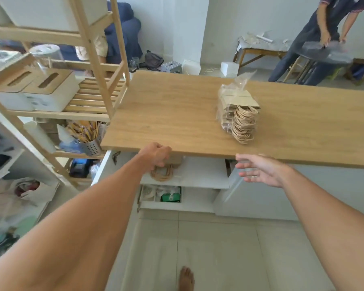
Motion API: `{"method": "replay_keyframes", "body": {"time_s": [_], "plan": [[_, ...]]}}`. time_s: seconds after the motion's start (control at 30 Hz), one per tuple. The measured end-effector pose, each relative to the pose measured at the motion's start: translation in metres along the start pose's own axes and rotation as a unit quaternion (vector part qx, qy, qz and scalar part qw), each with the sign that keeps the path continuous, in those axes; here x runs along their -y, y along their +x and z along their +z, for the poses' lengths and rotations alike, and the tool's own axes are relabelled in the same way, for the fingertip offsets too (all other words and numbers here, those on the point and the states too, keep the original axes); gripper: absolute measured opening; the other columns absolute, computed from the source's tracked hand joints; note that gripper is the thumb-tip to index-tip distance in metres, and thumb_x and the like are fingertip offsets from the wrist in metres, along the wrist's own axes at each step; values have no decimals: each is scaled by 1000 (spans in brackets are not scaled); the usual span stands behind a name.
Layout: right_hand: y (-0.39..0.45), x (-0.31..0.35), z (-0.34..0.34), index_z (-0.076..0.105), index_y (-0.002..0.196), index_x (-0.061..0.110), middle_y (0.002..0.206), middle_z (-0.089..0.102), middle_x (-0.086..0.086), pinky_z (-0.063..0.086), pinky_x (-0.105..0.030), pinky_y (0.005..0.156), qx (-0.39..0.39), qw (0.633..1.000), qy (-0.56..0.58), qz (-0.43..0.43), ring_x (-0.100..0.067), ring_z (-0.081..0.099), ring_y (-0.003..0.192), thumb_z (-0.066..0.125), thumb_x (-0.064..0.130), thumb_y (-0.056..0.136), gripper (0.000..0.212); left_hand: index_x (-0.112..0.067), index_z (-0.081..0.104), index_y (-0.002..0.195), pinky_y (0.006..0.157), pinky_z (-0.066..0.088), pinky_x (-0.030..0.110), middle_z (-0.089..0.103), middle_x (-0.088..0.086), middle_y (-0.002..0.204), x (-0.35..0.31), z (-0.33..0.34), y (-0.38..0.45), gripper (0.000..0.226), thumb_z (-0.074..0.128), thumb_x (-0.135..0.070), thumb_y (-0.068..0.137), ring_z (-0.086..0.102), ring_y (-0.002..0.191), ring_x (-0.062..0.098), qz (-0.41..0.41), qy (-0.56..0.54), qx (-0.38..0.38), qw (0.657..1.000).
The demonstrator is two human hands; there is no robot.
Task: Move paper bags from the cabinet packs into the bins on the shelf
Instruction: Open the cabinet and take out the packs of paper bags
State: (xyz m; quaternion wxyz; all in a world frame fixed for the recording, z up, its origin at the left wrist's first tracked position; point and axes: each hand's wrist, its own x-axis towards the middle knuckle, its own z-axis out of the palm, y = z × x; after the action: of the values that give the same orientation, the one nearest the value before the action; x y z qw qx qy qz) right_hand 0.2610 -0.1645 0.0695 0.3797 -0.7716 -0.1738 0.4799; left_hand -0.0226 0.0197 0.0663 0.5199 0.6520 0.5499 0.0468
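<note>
A clear plastic pack of brown paper bags [237, 114] with rope handles lies on the wooden cabinet top [166, 114]. Under the top, my left hand [156, 154] reaches into the open cabinet and is shut on a second bundle of paper bags [163, 172] whose rope handles hang over the white inner shelf [202, 175]. My right hand [259, 170] hovers open, fingers spread, by the open white cabinet door [235, 185]. Two white bins with slotted wooden lids [40, 89] sit on the wooden shelf rack [97, 101] to the left.
A metal cup of pencils [90, 141] stands on a lower rack shelf. Green and white items [170, 196] lie on the cabinet's bottom shelf. Another person [324, 38] works at a round table at the back right. My bare foot [186, 279] is on the tiled floor.
</note>
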Motion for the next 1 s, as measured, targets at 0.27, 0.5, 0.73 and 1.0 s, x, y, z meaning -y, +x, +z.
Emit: {"method": "replay_keyframes", "body": {"time_s": [0.27, 0.5, 0.73, 1.0], "plan": [[5, -64, 89, 66, 134, 18, 132, 70, -12, 59, -45, 95, 160, 987, -32, 10, -31, 71, 117, 93, 43, 70, 74, -7, 68, 125, 95, 58, 44, 70, 12, 118, 114, -15, -5, 50, 61, -48, 97, 68, 104, 32, -54, 107, -32, 992], [133, -172, 159, 66, 119, 21, 131, 68, -13, 55, -43, 105, 97, 995, 6, 2, -30, 69, 118, 84, 43, 79, 49, -18, 64, 116, 89, 40, 31, 61, 10, 115, 200, 45, 82, 26, 53, -39, 106, 57, 110, 29, -52, 151, -43, 986], [280, -163, 185, 70, 119, 18, 129, 67, -16, 54, -41, 105, -8, 990, 129, -46, -31, 69, 117, 76, 38, 91, 35, -18, 37, 158, 105, 37, 33, 45, 7, 158, 212, 55, 225, 81, 59, -65, 95, 48, 140, 27, 9, 21, -167, 986], [376, -112, 231, 61, 98, 16, 95, 66, -9, 56, -37, 79, 27, 997, 62, -19, -23, 61, 79, 77, 43, 89, 33, -14, 53, 142, 107, 51, 44, 62, 9, 127, 219, 42, 329, 81, 58, -71, 85, 63, 109, 24, -87, -63, -128, 986]]}}
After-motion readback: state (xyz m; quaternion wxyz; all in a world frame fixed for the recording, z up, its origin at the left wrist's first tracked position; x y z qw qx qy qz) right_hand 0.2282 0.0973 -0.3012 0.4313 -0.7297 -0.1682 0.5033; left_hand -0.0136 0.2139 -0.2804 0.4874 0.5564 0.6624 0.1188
